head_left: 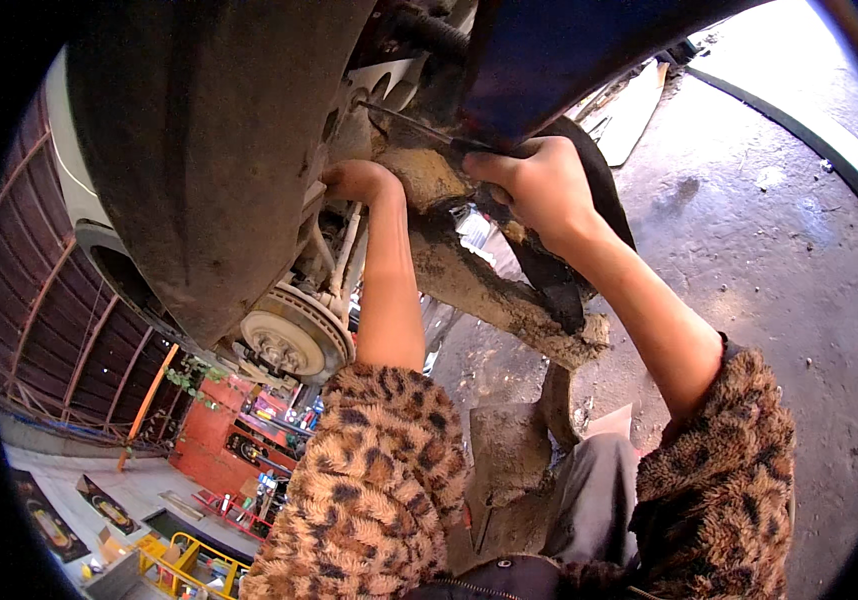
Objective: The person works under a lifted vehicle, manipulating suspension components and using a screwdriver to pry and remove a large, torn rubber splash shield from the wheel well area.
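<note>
In my right hand [546,192] is a screwdriver [411,123] with a dark handle and a thin metal shaft. The shaft points left, and its tip reaches in among metal parts under a raised car. My left hand [361,182] is bent in beside those parts, just below the shaft; its fingers are hidden behind them. A dark curved wheel-arch panel [199,150] fills the upper left. Below my left hand are slim suspension rods [346,255] and a bare brake disc [296,333]. A dirt-caked part [509,300] hangs beneath both hands.
A dark blue beam [559,60] crosses above my right hand. The stained concrete floor [749,300] spreads to the right, with a long dark rail [799,125]. At lower left stand a yellow frame [184,565] and a red panel [214,430].
</note>
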Demonstrator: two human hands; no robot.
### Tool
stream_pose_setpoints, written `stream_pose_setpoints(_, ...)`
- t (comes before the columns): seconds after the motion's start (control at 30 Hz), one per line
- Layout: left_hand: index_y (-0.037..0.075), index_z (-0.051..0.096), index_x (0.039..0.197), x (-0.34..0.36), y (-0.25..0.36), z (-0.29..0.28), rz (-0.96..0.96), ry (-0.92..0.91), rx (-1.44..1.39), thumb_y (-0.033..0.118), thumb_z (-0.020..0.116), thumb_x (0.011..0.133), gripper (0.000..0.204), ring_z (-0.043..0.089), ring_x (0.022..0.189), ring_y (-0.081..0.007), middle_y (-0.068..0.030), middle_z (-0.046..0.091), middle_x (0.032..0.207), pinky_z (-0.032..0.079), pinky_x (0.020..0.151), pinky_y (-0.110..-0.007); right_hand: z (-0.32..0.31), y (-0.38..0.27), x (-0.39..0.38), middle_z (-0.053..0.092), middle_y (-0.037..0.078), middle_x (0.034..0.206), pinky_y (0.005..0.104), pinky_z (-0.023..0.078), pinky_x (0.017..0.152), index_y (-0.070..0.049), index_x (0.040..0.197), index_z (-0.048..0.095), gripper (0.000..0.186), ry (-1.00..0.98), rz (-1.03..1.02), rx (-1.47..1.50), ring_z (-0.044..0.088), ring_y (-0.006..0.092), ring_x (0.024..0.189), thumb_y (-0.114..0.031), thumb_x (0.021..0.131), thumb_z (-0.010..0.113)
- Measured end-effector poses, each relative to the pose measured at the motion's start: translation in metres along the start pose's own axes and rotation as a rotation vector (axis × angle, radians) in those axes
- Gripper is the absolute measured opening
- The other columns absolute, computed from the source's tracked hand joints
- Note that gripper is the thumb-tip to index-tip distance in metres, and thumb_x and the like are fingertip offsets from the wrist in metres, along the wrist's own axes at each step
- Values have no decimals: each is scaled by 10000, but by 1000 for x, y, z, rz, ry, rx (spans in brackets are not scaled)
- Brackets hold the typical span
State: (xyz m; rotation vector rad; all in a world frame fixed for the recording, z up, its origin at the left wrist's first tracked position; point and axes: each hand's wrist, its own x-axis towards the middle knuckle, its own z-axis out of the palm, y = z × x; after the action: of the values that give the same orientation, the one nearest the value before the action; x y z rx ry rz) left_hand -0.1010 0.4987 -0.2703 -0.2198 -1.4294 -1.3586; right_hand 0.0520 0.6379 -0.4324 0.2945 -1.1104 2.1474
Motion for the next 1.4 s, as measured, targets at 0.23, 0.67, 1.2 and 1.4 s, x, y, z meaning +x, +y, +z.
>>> stream_pose_setpoints(0.23, -84, 292, 1437, -27, 20, -1, -111, 56, -71, 287, 265, 1063, 528, 442, 1323, -424, -326, 351, 1477, 400, 1101, -473, -1, 6, 0, 671, 286, 786, 434, 548, 775, 73, 844, 707, 440, 80, -158, -343, 688, 405, 815, -358, 757, 736)
stream_pose_setpoints(0.67, -129, 242, 1423, 14, -21, 4, 5, 47, -188, 305, 250, 1060, 565, 437, 1314, -452, -372, 360, 1438, 408, 1101, -473, 0, 27, -2, 679, 207, 708, 453, 560, 663, 5, 771, 678, 411, 216, -459, -611, 686, 384, 701, -405, 796, 705)
stream_pose_setpoints(1.2, -112, 271, 1459, -36, 3, -13, 86, 95, -202, 432, 254, 1068, 670, 392, 1346, -461, -377, 302, 1477, 312, 1157, -467, -39, 12, -1, 600, 93, 956, 258, 509, 698, 60, 1170, 577, 312, -455, 219, 911, 560, 139, 773, -38, 874, 589)
stream_pose_setpoints(1.4, -87, 241, 1490, -39, -12, -14, 174, -30, -254, 417, 226, 1077, 651, 370, 1385, -412, -349, 280, 1509, 286, 1171, -427, -34, 10, 0, 617, 103, 896, 210, 444, 542, 50, 1056, 605, 206, -372, 206, 748, 550, 126, 652, -46, 873, 601)
